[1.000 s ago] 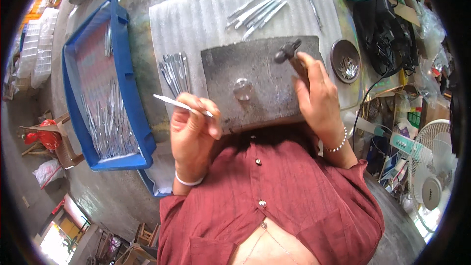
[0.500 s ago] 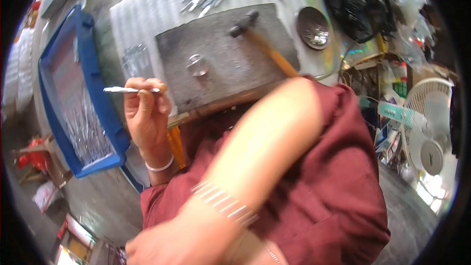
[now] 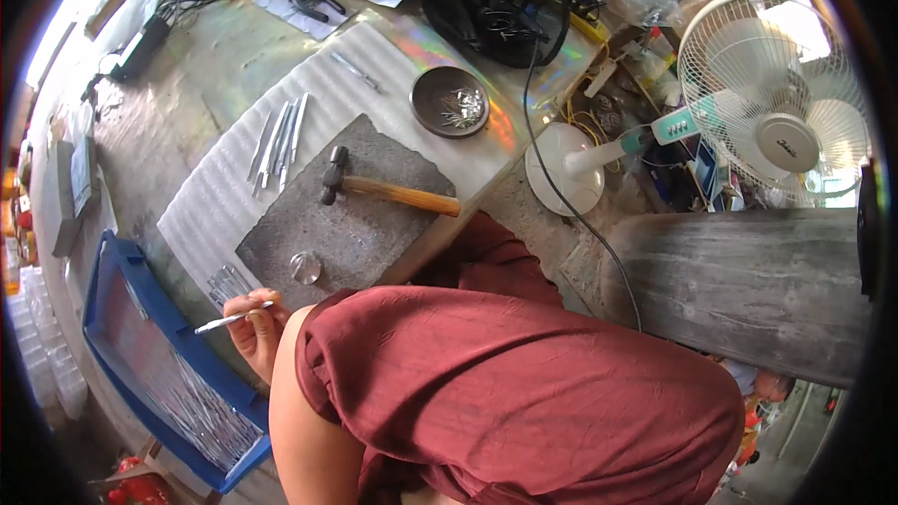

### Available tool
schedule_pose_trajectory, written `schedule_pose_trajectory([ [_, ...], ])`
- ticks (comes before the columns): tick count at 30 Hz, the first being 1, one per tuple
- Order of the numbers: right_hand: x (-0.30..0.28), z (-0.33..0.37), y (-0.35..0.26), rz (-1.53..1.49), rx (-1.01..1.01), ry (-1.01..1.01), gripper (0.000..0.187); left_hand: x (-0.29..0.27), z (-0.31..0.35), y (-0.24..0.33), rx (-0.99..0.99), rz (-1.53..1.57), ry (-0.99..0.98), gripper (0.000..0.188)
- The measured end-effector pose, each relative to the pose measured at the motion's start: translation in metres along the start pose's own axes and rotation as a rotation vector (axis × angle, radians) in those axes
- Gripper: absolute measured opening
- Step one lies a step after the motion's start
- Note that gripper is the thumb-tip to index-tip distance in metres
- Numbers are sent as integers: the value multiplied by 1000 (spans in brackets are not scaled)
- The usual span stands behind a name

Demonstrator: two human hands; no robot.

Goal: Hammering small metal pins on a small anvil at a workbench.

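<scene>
My left hand point(image 3: 260, 329) is closed in a pinch around a slim silver metal rod point(image 3: 219, 324), which points out to the left past the fingers. It is held just off the near left corner of a dark stone slab point(image 3: 374, 159). My bare right arm point(image 3: 313, 421), below a maroon sleeve, runs down to the lower edge, and the right hand is out of the picture. On the slab lie a hammer point(image 3: 398, 193) with a wooden handle and a small clear round object point(image 3: 305, 267). More slim silver rods point(image 3: 224, 282) lie close beyond my left hand.
A blue tray point(image 3: 175, 313) with many thin metal pieces stands at the left. White foam sheeting point(image 3: 201, 201) lies under the slab, bearing several silver rods point(image 3: 279, 145). Farther off are a dark bowl point(image 3: 426, 98) of metal bits, pliers point(image 3: 313, 5) and a white fan point(image 3: 776, 103).
The view has swung, bringing the fan and far table further in. My right arm has dropped toward the lower edge and its hand has left the picture. My left hand still pinches the rod.
</scene>
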State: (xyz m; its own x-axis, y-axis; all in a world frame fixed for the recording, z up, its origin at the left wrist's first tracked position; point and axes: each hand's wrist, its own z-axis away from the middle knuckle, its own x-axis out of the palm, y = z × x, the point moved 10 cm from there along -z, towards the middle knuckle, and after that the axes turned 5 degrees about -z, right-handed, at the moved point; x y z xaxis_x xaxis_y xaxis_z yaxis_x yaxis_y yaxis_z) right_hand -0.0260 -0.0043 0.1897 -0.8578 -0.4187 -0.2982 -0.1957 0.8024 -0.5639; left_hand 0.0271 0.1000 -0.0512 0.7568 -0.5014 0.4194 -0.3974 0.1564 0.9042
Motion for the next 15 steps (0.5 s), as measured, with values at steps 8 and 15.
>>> schedule_pose_trajectory([
  [8,35,-23,-21,-154,-131,-176,26,0,4,4,-20,80,108,10],
  [15,59,-28,-31,-280,-235,-344,27,9,2,-8,-48,153,119,7],
])
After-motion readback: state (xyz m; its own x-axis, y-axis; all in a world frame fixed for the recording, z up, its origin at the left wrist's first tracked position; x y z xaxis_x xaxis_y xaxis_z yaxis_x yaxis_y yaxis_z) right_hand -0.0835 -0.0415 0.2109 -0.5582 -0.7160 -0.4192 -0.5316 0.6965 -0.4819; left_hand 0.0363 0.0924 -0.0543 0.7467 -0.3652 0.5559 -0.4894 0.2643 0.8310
